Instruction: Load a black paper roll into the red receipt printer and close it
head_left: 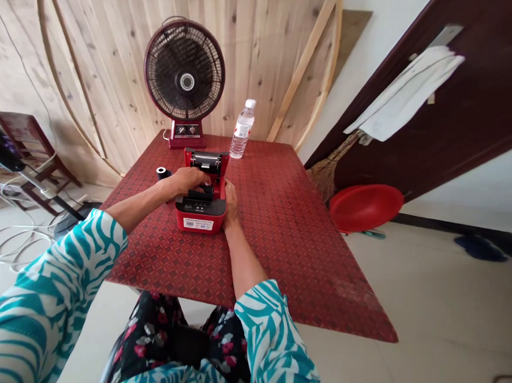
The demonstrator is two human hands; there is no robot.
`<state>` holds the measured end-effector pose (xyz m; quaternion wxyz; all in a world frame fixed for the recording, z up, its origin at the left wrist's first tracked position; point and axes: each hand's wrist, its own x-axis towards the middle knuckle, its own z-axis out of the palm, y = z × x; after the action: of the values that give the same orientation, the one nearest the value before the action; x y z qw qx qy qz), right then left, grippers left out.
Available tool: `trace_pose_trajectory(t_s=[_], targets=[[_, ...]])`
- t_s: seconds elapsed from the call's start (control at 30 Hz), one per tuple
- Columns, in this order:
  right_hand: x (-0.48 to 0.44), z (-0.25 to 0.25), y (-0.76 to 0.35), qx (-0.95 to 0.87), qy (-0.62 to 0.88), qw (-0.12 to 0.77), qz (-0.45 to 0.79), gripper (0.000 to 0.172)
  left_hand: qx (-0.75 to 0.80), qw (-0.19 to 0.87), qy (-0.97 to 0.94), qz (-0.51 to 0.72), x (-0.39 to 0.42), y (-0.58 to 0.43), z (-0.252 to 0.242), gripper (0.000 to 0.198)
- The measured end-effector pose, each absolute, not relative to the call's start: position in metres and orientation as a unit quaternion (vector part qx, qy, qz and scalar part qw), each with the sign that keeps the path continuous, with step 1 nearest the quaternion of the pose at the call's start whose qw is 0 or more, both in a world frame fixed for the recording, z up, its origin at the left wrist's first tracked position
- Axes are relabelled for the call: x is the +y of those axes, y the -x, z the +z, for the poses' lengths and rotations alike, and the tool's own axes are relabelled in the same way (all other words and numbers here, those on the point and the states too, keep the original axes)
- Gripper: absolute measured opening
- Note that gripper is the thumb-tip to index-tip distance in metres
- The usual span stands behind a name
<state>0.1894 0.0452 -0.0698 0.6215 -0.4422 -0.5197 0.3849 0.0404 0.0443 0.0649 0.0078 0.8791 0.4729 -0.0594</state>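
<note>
A red and black label printer (199, 223) stands on the table with its lid raised at the back. My left hand (191, 180) reaches into its compartment, fingers curled at a black roll (207, 192) with a pale end; the fingertips are partly hidden. Against the printer's right side, my right hand (231, 201) grips its edge, with some fingers out of sight. Another black roll (163, 173), with a white core, is at the printer's left, beside my left wrist.
A dark red fan (185, 77) and a water bottle (242, 130) stand behind the printer on the red patterned table (295, 252). Right of the table are a red basin (365, 207) and a straw broom (332, 167). Cables (14, 237) lie on the floor at left.
</note>
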Motion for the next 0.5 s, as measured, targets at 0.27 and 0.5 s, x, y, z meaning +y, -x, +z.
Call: trace_pose_trajectory(t_s=[0.27,0.5], targets=[[0.043,-0.066,-0.191,-0.525,0.453,0.604,0.393,0.045,0.49,-0.033,-0.871,0.031,0.025,-0.036,0.078,0.031],[0.04,-0.064,-0.191,-0.517,0.446,0.614,0.396,0.048,0.491,0.219,-0.733,0.418,0.018,0.045,0.058,0.044]])
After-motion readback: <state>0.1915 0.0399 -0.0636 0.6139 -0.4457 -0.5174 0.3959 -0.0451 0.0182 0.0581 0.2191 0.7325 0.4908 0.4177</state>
